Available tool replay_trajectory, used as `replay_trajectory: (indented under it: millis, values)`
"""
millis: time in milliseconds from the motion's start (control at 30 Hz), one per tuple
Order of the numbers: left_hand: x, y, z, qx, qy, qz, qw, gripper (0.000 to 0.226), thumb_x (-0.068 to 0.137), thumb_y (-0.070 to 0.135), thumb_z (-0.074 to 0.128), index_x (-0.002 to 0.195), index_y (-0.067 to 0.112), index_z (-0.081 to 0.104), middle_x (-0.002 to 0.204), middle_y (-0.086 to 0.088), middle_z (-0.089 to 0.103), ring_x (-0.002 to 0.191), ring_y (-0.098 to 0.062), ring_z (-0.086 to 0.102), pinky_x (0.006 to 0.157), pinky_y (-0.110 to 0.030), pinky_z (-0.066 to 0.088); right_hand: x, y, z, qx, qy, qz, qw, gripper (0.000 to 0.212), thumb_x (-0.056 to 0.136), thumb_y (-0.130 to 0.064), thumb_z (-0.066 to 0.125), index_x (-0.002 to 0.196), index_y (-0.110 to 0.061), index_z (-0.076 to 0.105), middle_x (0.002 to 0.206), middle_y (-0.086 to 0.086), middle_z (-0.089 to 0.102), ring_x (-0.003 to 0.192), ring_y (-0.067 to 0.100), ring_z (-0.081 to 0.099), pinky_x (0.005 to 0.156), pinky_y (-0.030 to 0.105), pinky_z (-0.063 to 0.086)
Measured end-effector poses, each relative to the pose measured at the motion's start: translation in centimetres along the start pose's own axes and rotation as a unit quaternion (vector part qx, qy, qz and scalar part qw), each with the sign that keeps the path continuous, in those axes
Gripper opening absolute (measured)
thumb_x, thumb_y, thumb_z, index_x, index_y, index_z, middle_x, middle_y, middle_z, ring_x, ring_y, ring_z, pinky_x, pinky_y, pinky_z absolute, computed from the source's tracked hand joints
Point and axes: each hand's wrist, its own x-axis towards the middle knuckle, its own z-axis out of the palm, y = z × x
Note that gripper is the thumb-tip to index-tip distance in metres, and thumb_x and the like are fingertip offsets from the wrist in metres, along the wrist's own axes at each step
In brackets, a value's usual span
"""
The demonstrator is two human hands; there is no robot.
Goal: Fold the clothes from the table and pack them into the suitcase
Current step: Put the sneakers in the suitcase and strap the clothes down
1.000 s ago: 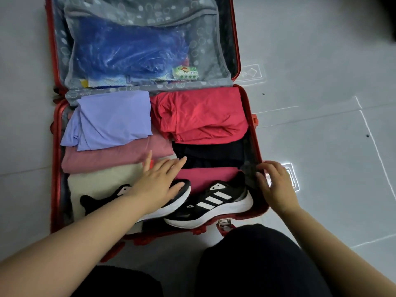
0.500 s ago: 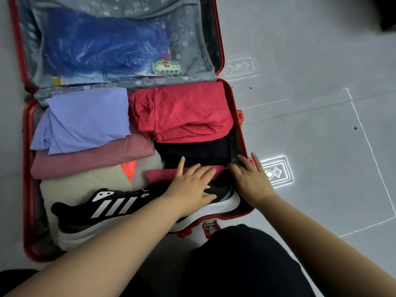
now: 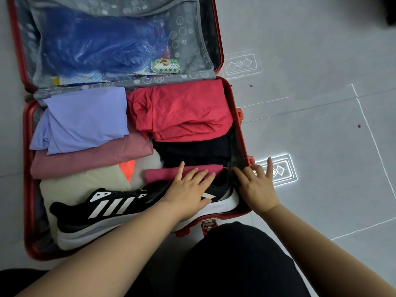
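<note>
Lying under left hand (image 3: 188, 190), rightmost sneaker (image 3: 224, 195), right hand (image 3: 258, 189) beside it

The left hand (image 3: 188, 190) lies flat, fingers spread, on a black shoe (image 3: 222, 195) in a corner of the red suitcase (image 3: 26, 179), its fingertips on a folded magenta garment (image 3: 160, 174). Just to its right, the right hand (image 3: 258, 189) rests with straight fingers on the suitcase rim. Left of the left hand, a second, white-striped black shoe (image 3: 107, 207) lies on a cream garment (image 3: 79, 185). Beyond the fingertips lie black clothes (image 3: 192, 148) and a red top (image 3: 182, 110).
</note>
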Motion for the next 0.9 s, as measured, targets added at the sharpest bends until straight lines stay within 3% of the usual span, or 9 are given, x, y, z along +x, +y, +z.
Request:
replay_trajectory:
  millis: [100,200,267,367,500,600,667,833,900]
  values:
    - [-0.1,0.0,-0.1,-0.006,-0.001,0.002,1.0,0.066,0.097,0.049,0.033,0.15,0.028,-0.001,0.159,0.001,0.006,0.146,-0.021,0.002,0.11,-0.05,-0.019,0.4,0.2,-0.1,0.009,-0.007,0.041,0.999,0.036,0.079,-0.022,0.045,0.101,-0.008,0.07,0.076,0.008,0.061,0.075,0.036,0.058,0.099,0.072,0.022]
    - [-0.2,0.0,-0.1,-0.018,-0.004,0.003,1.0,0.064,0.096,0.049,0.034,0.15,0.029,0.006,0.158,0.002,0.009,0.145,-0.02,0.005,0.11,-0.05,-0.018,2.5,-0.2,-1.1,0.007,-0.011,0.044,0.999,0.01,0.069,-0.02,0.071,0.072,-0.01,0.071,0.058,0.004,0.058,0.072,0.034,0.058,0.1,0.071,0.019]
    - [-0.1,0.2,-0.5,-0.05,0.009,-0.008,0.999,0.061,0.096,0.05,0.035,0.15,0.028,0.013,0.156,0.003,0.016,0.144,-0.019,0.011,0.112,-0.049,-0.016,3.5,-0.4,-1.5,0.032,-0.025,0.05,0.998,0.015,0.065,-0.02,0.079,0.063,-0.01,0.068,0.051,0.003,0.056,0.069,0.033,0.059,0.097,0.073,0.021]
    - [0.9,0.6,-1.7,-0.134,0.063,-0.039,0.988,0.056,0.097,0.047,0.036,0.147,0.024,0.022,0.149,0.004,0.03,0.137,-0.017,0.028,0.116,-0.041,-0.004,2.5,-0.6,-1.9,0.071,-0.016,0.116,0.991,0.029,0.085,-0.035,0.05,0.074,-0.01,0.061,0.065,0.004,0.062,0.074,0.033,0.06,0.1,0.071,0.022]
    - [3.8,1.4,-3.1,-0.187,0.114,-0.025,0.975,0.05,0.097,0.037,0.044,0.145,0.027,0.03,0.142,0.003,0.04,0.128,-0.021,0.037,0.107,-0.032,0.02,-0.8,-1.2,-2.0,0.327,0.019,0.221,0.919,0.022,0.087,-0.037,0.04,0.08,-0.019,0.05,0.08,-0.004,0.055,0.082,0.029,0.055,0.1,0.065,0.032]
    - [5.6,2.4,-3.3,-0.184,0.08,0.009,0.98,0.052,0.096,0.032,0.048,0.145,0.033,0.03,0.144,0.005,0.038,0.129,-0.021,0.033,0.105,-0.032,0.021,-1.7,-1.5,-1.9,0.478,0.024,0.256,0.84,0.009,0.084,-0.028,0.052,0.078,-0.021,0.051,0.082,-0.006,0.056,0.083,0.025,0.054,0.081,0.048,0.046]
    - [6.5,3.0,-3.1,-0.175,0.045,0.029,0.983,0.051,0.097,0.027,0.046,0.144,0.036,0.029,0.147,0.008,0.034,0.132,-0.02,0.028,0.106,-0.034,0.019,-1.6,-1.2,-2.3,0.523,0.016,0.279,0.805,0.008,0.081,-0.025,0.056,0.08,-0.017,0.056,0.084,-0.004,0.059,0.088,0.023,0.055,0.08,0.041,0.048]
    - [8.2,3.5,-3.7,-0.116,-0.055,0.042,0.991,0.041,0.096,0.031,0.044,0.137,0.032,0.04,0.145,0.006,0.037,0.133,-0.021,0.02,0.103,-0.038,0.018,-1.7,0.0,-3.5,0.602,-0.049,0.27,0.75,0.02,0.072,-0.033,0.062,0.072,-0.014,0.057,0.079,0.002,0.061,0.082,0.018,0.059,0.079,0.036,0.052]
    - [8.7,3.5,-4.1,-0.056,-0.065,0.03,0.996,0.038,0.092,0.041,0.047,0.128,0.027,0.048,0.134,0.002,0.046,0.128,-0.022,0.026,0.097,-0.038,0.021,-1.3,0.7,-3.2,0.554,-0.079,0.266,0.785,0.034,0.075,-0.05,0.059,0.065,-0.017,0.058,0.066,-0.001,0.059,0.072,0.019,0.059,0.084,0.044,0.049]
